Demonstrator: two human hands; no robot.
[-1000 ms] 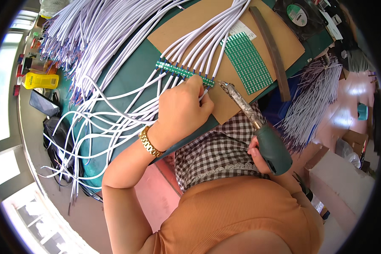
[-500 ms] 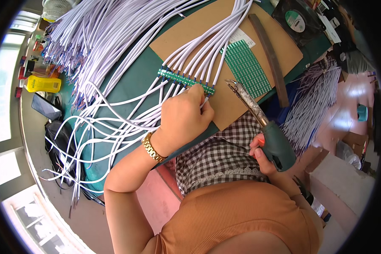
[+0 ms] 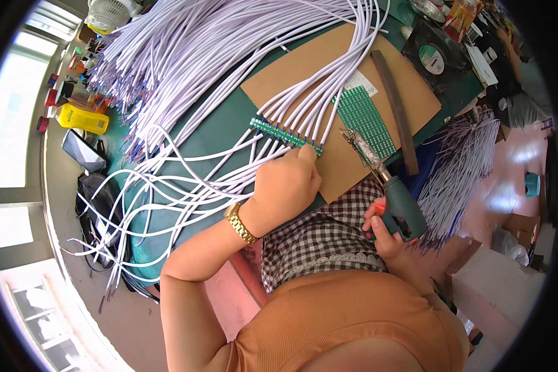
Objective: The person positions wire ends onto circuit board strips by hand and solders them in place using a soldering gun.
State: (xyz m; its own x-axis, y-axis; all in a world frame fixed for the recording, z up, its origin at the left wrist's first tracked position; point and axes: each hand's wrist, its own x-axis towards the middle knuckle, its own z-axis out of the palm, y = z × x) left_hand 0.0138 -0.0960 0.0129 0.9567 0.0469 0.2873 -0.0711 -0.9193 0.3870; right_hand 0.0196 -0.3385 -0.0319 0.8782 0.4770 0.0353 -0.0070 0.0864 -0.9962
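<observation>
My left hand point(image 3: 285, 189), a gold watch point(image 3: 239, 223) on its wrist, is closed by the right end of a narrow green circuit board strip point(image 3: 285, 134). Its fingers pinch a white cable, mostly hidden under the hand. White cables point(image 3: 316, 93) with dark wire ends join the strip's far side; others point(image 3: 192, 180) curve in from the left to its near side. My right hand point(image 3: 381, 229) grips the dark green handle of a soldering gun point(image 3: 404, 211). The gun's metal tip points up and left, above the brown board point(image 3: 335, 177) and apart from the strip.
A wider green circuit board panel point(image 3: 366, 124) and a dark curved bar point(image 3: 397, 111) lie on the brown board. A large cable bundle point(image 3: 229, 37) covers the far left; another point(image 3: 459, 180) hangs at right. A black reel point(image 3: 437, 59), phone point(image 3: 84, 150) and yellow bottle point(image 3: 82, 119) stand around.
The whole view has shifted, so the table appears lower and slightly to the right. The white cable end that showed by my left thumb is now covered. My right hand keeps holding the soldering gun.
</observation>
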